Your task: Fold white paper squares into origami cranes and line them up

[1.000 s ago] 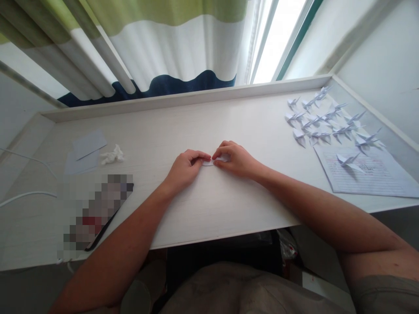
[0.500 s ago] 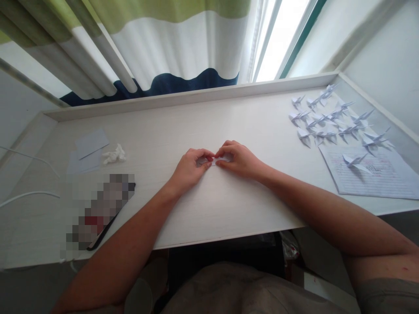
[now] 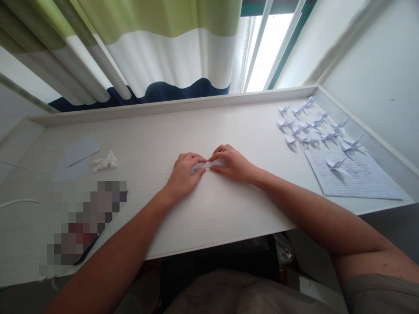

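Observation:
Between my two hands, at the middle of the white desk [image 3: 209, 209], lies a narrow folded piece of white paper [image 3: 208, 165]. My left hand [image 3: 187, 173] is closed on its left end, thumb at the near edge and fingers at the far edge. The right end is pinched by my right hand [image 3: 231, 163] in the same way. The fingertips of both hands almost meet over the paper, and my fingers cover part of it, so its exact folds are hard to make out.
Several folded paper cranes [image 3: 314, 126] stand at the right back. One more crane [image 3: 337, 165] rests on a lined sheet [image 3: 356, 183]. On the left are loose paper sheets [image 3: 81, 150], a crumpled tissue [image 3: 105, 161], a blurred-out phone-like object [image 3: 87, 224] and white cables [image 3: 19, 203].
The fingers have opened slightly around the paper, and more of it shows between my hands. The whole view has shifted a little with the head.

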`<control>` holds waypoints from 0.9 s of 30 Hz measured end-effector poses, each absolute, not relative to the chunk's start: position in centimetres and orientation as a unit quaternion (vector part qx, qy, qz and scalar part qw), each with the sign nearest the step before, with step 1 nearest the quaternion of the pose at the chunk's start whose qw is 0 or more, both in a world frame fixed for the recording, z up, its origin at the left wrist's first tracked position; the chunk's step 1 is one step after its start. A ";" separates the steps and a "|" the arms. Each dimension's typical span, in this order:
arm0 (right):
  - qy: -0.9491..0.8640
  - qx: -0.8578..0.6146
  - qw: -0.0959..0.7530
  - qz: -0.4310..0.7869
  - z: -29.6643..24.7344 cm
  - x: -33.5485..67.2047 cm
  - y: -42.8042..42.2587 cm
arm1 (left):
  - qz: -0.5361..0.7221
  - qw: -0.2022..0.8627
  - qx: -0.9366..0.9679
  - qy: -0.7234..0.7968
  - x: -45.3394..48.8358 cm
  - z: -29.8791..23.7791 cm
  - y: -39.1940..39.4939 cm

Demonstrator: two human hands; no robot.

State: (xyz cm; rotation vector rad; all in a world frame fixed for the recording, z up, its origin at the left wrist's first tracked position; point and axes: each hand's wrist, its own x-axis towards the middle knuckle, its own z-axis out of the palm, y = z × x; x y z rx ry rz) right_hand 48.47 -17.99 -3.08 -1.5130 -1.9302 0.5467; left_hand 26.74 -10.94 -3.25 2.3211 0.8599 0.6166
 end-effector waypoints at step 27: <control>-0.746 -0.591 0.265 0.158 -2.0 48.2 -18.2 | 0.211 0.182 0.936 0.213 26.2 -2.2 -10.4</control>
